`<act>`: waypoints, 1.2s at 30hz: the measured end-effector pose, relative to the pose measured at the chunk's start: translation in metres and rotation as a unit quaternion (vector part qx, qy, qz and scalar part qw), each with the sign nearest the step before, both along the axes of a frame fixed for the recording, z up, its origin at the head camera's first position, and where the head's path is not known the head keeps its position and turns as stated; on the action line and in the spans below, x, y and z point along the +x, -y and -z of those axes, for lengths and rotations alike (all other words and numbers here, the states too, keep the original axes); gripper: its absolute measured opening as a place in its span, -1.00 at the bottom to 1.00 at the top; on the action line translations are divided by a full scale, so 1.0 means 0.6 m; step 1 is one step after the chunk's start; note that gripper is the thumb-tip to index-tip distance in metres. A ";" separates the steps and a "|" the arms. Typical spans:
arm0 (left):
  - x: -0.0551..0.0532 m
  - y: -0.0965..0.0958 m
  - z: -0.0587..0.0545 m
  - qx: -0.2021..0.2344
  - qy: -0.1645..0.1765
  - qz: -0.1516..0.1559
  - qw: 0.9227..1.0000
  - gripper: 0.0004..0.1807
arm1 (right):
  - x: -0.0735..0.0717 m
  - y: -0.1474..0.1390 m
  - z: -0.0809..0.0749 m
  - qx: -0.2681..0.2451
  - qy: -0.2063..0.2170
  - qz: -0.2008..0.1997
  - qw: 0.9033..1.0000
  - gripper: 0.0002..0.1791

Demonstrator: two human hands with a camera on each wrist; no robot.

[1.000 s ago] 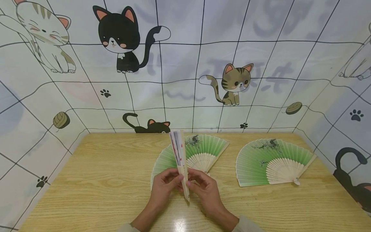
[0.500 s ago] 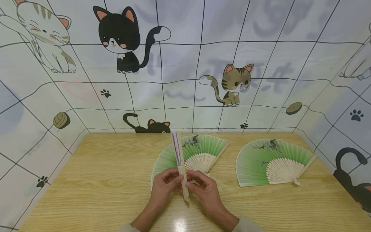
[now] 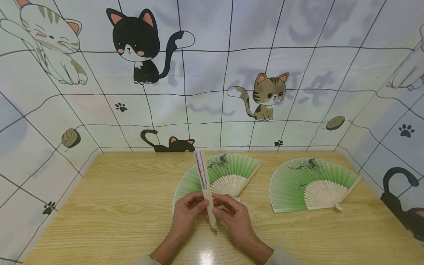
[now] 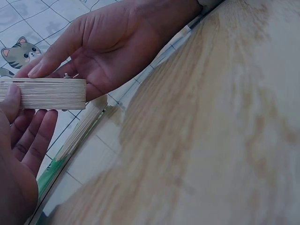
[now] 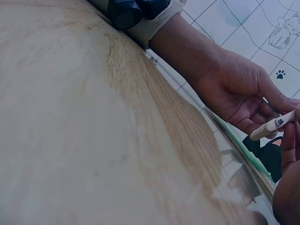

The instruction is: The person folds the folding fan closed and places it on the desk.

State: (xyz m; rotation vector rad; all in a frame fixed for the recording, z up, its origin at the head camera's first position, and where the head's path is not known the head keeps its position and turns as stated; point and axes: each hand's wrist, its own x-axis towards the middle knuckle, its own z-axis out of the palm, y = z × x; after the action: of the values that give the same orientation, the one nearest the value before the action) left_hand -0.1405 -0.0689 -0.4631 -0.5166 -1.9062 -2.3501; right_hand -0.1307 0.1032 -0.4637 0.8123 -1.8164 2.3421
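A folded hand fan stands nearly upright in front of me, its pale ribs pressed together and a strip of patterned cloth showing along its upper half. My left hand pinches its lower part from the left, thumb on the near side. From the right, my right hand pinches the same part with thumb and fingers. The left wrist view shows the stacked rib ends between both hands. A metal pivot is visible in the right wrist view. Behind the hands lies an open green fan, partly hidden.
A second open green fan with a bird-and-branch print lies on the right of the wooden table. A cloth backdrop printed with cats and grid lines rises behind the table and along both sides.
The held fan's cloth, a little spread one second ago, is now pressed into a narrower bundle. Both hands have stayed in nearly the same place.
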 end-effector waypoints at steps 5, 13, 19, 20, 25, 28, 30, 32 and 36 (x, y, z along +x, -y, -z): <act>0.002 0.007 -0.001 -0.011 0.017 -0.028 0.999 -0.77 | -0.001 0.000 -0.002 0.010 -0.008 0.012 1.000 -0.60; 0.005 0.049 -0.008 -0.024 0.049 -0.057 0.997 -0.75 | 0.002 0.020 0.001 -0.017 -0.023 -0.043 0.999 -0.64; 0.006 0.100 -0.032 -0.058 0.082 -0.068 0.993 -0.74 | 0.010 0.058 -0.003 -0.049 0.009 -0.097 0.994 -0.61; 0.006 0.109 -0.037 -0.063 0.090 -0.070 0.992 -0.74 | 0.011 0.065 -0.004 -0.053 0.018 -0.104 0.993 -0.60; 0.007 0.154 -0.053 -0.094 0.112 -0.090 0.985 -0.72 | 0.012 0.109 -0.003 -0.061 0.036 -0.123 0.990 -0.60; 0.009 0.178 -0.058 -0.107 0.118 -0.107 0.981 -0.71 | 0.010 0.137 -0.001 -0.064 0.055 -0.129 0.988 -0.59; 0.009 0.193 -0.059 -0.118 0.121 -0.119 0.978 -0.69 | 0.008 0.155 0.000 -0.064 0.074 -0.127 0.987 -0.59; 0.007 0.207 -0.060 -0.127 0.129 -0.134 0.974 -0.68 | 0.006 0.174 0.002 -0.066 0.089 -0.124 0.986 -0.60; 0.003 0.231 -0.061 -0.150 0.152 -0.157 0.964 -0.68 | 0.007 0.212 -0.001 -0.054 0.101 -0.099 0.988 -0.58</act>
State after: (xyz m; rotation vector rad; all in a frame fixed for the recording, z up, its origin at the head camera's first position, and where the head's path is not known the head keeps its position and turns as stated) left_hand -0.1388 -0.2076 -0.4263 0.1431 -2.2888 -2.0433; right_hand -0.1265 -0.0237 -0.4629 0.8018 -1.7304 2.7130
